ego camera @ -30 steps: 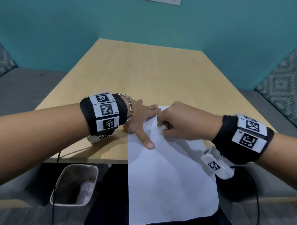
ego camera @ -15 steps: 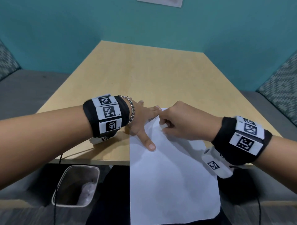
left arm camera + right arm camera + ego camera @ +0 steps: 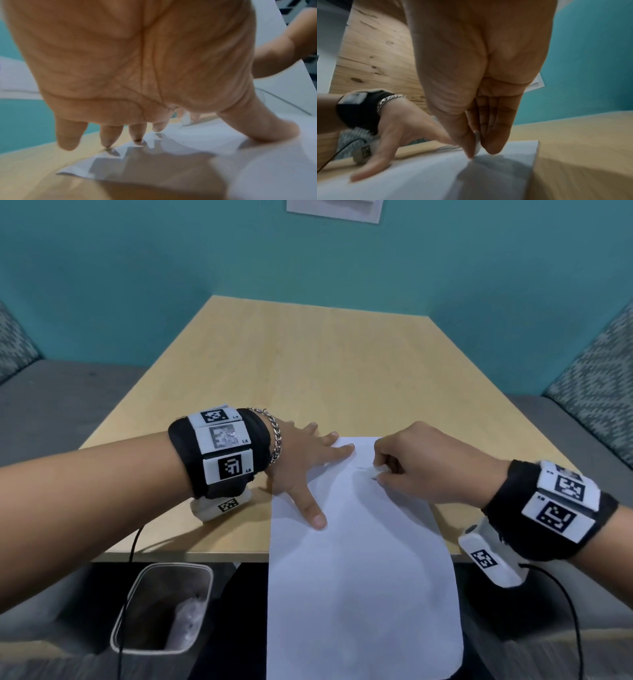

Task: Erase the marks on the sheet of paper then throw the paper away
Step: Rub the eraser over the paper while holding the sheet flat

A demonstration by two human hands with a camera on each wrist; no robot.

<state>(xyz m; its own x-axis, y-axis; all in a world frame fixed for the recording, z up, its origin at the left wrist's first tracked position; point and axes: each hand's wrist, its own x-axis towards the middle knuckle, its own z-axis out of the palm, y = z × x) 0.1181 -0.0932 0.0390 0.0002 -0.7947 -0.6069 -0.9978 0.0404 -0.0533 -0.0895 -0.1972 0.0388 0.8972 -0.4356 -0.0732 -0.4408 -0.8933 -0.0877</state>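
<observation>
On the near half of the wooden table (image 3: 308,364) lies the sheet of paper (image 3: 359,577), white, with its near part hanging over the table edge toward the person. Left hand (image 3: 305,463) spread flat at the sheet's far left corner — fingers straight, thumb stretched onto the paper, fingertips (image 3: 137,139) pressing on the corner and on the wood beside it; holds nothing. Right hand (image 3: 428,463) curled, thumb and fingers pinching a small white eraser (image 3: 375,472), its tip down on the paper near the far edge. Beside the eraser a faint short pencil mark (image 3: 361,468); too thin to read more. From the right wrist view, same eraser (image 3: 477,146) between thumb and fingers, touching the sheet. Below the table edge, at the left, stands a bin (image 3: 164,607) with something pale inside — not clear what. Black bands with printed markers on both wrists, a chain bracelet (image 3: 274,436) on the left one.
</observation>
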